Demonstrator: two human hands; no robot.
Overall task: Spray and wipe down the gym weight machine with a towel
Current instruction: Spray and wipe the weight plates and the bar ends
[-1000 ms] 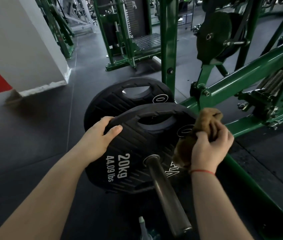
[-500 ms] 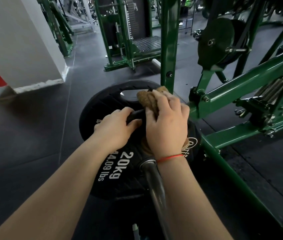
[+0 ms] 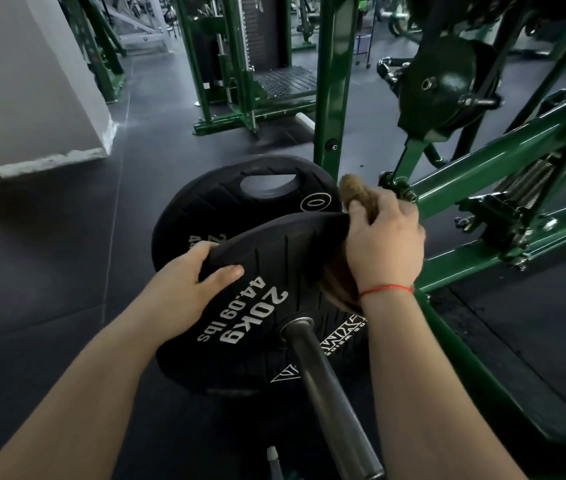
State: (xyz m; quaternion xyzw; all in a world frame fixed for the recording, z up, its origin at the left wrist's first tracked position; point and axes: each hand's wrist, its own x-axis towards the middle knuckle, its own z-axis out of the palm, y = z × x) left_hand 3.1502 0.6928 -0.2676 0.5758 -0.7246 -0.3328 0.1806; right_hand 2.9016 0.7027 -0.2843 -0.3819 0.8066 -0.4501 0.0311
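- Left hand [image 3: 184,292]: grips the front plate [image 3: 274,306] at the 10 o'clock point of its rim, thumb on the printed face, fingers curled over the edge and out of sight behind it.
- Right hand [image 3: 383,244]: fingers curled round a brown towel [image 3: 352,190], pressing it against the same rim at 1 o'clock; a red string [image 3: 387,289] circles the wrist.
- Front plate: black, marked "20kg 44.09 lbs", threaded on a dark bar [image 3: 326,393] that runs towards 6 o'clock.
- Rear plate [image 3: 240,202]: just behind, towards 11 o'clock.
- Green frame [image 3: 482,168]: from 12 to 4 o'clock of the plates.
- Spray bottle [image 3: 272,457]: only its tip shows, at 6 o'clock beside the bar.
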